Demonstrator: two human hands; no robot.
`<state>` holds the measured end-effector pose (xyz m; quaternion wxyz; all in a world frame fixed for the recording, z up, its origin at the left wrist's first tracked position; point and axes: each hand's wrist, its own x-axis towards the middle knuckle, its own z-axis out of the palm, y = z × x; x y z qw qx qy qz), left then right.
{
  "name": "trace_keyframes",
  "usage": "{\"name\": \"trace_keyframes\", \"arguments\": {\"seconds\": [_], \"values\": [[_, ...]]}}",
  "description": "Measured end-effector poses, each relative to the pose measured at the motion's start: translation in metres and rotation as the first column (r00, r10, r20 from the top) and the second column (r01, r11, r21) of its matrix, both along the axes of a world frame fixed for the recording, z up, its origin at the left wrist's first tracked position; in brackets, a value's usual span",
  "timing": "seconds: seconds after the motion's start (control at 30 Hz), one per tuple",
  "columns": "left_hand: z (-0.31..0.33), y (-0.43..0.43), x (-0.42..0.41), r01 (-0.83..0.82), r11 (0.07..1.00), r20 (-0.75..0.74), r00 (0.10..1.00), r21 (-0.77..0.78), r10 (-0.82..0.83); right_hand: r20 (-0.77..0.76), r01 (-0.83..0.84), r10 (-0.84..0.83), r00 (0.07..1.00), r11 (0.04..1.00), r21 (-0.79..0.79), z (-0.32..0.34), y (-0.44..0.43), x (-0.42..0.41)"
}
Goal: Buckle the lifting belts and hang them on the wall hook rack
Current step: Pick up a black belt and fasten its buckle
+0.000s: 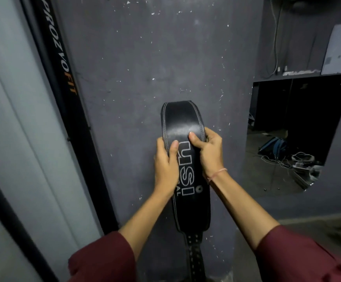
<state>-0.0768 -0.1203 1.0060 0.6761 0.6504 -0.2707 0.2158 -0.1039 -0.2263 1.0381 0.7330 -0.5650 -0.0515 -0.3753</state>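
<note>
One lifting belt (182, 121) is recorded: black leather, wide panel, pale double stitching along both edges, "USI" lettered lengthwise in white outline. It is held upright before the grey wall (145, 58), its upper end curled away. A narrow perforated strap (195, 255) hangs at the lower end. The long edges are gripped by the left hand (165, 165) and the right hand (210, 153).

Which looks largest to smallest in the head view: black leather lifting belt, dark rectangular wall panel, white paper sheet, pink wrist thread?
1. dark rectangular wall panel
2. black leather lifting belt, though nearer the camera
3. white paper sheet
4. pink wrist thread
</note>
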Motion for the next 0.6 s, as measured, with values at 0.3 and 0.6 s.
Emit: {"name": "trace_keyframes", "arguments": {"seconds": [0.3, 0.6], "values": [[0.022, -0.007, 0.003, -0.035, 0.996, 0.077, 0.996, -0.076, 0.041, -0.139, -0.093, 0.081, 0.987, 0.992, -0.084, -0.072, 0.007, -0.043], [0.027, 0.001, 0.000, -0.020, 0.987, 0.044, 0.999, -0.159, 0.028, -0.071, -0.065, 0.057, 0.996, 0.992, -0.106, -0.037, 0.013, -0.038]]}}
